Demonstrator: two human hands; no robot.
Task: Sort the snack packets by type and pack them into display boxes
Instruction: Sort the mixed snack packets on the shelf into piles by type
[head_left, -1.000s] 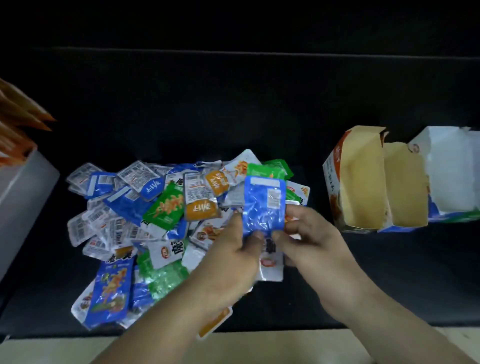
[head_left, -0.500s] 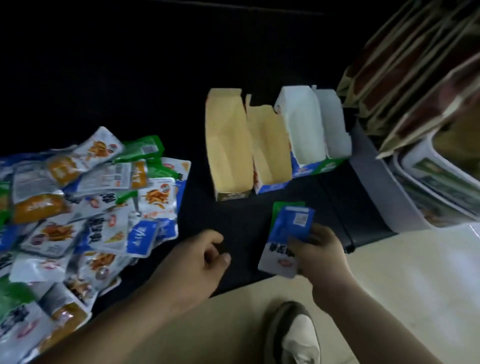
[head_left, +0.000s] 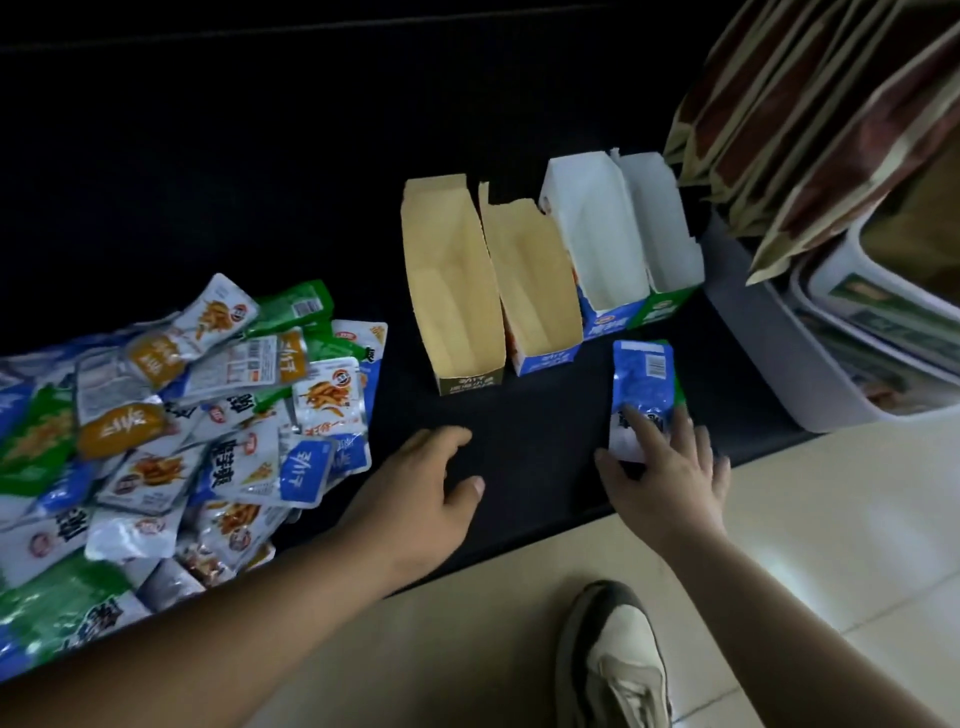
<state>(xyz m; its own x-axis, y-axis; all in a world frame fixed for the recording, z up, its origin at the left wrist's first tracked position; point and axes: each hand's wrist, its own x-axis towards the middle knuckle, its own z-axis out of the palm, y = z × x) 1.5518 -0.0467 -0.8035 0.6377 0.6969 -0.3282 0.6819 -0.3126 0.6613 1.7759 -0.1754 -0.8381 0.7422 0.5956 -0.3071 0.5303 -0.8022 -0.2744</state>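
A heap of snack packets (head_left: 171, 415) in blue, green, orange and silver covers the left of the black surface (head_left: 519, 447). Several open display boxes (head_left: 550, 270) stand side by side at the centre right, all with nothing inside. A blue packet (head_left: 642, 384) lies flat in front of the boxes, on top of a green one whose edge shows. My right hand (head_left: 665, 462) rests on the blue packet's near end with fingers spread. My left hand (head_left: 431, 493) hovers over the bare surface between heap and boxes, fingers loosely bent, holding nothing.
A grey bin (head_left: 810, 353) with tall brown bags (head_left: 810, 130) stands at the right, close to the boxes. The black surface ends at a near edge above a pale tiled floor (head_left: 831, 545), where a shoe (head_left: 613, 660) shows.
Both hands held the blue packet over the heap. My right hand then carried it rightward and laid it down in front of the boxes; my left hand let go and moved aside.
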